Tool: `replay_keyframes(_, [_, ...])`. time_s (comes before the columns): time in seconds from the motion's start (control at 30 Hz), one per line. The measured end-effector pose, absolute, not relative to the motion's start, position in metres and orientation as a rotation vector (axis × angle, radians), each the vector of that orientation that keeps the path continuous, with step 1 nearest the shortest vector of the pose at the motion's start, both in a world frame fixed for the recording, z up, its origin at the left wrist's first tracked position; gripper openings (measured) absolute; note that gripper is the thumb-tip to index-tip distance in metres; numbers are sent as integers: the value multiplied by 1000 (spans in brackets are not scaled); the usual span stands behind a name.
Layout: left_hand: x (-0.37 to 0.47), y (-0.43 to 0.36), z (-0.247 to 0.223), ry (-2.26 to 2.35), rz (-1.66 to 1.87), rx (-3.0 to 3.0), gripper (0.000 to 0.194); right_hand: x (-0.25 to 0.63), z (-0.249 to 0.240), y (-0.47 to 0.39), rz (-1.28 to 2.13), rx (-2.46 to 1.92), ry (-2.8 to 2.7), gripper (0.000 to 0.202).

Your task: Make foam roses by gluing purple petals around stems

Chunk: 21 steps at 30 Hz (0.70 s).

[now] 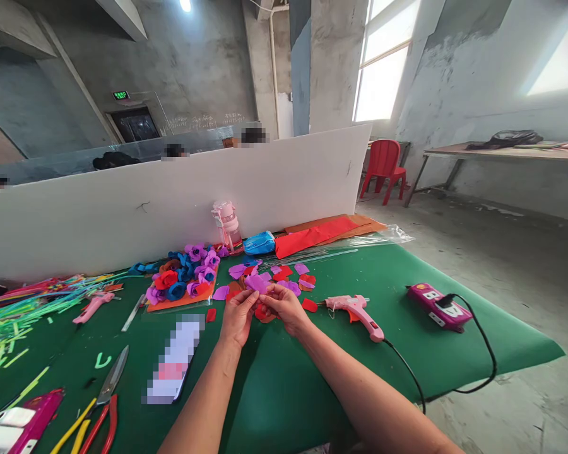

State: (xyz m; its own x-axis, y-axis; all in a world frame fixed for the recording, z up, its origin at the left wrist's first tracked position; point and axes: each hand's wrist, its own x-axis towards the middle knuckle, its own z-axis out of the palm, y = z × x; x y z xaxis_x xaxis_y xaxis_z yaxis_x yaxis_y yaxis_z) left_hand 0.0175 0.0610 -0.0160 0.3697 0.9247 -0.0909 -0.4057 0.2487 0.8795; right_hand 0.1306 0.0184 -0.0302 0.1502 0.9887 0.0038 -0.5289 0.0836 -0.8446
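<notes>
Both hands meet over a scatter of cut petals near the middle of the table. My left hand (238, 316) and my right hand (288, 308) are closed, fingertips together, pinching a purple petal (257, 283) between them. Loose purple and red petals (307, 280) lie around and beyond the fingers. To the left, finished-looking blue, purple and red flowers (184, 274) are heaped on an orange sheet. A pink glue gun (355, 309) rests on its side to the right of my right hand, with its cord trailing off the front edge.
A purple power strip (439, 307) sits at the right. Left are a phone (175, 360), scissors (113, 377), pliers with red and yellow handles, a second pink glue gun (94, 307) and colored strips (9, 321). A pink bottle (226, 224) stands by the white partition (170, 208), with heads behind it.
</notes>
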Motion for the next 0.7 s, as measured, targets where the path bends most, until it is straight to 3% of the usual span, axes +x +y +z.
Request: replay_keyframes(0.7, [15,60,-8,719,987,909,28,128,-30,18,1277,-812,-706,32])
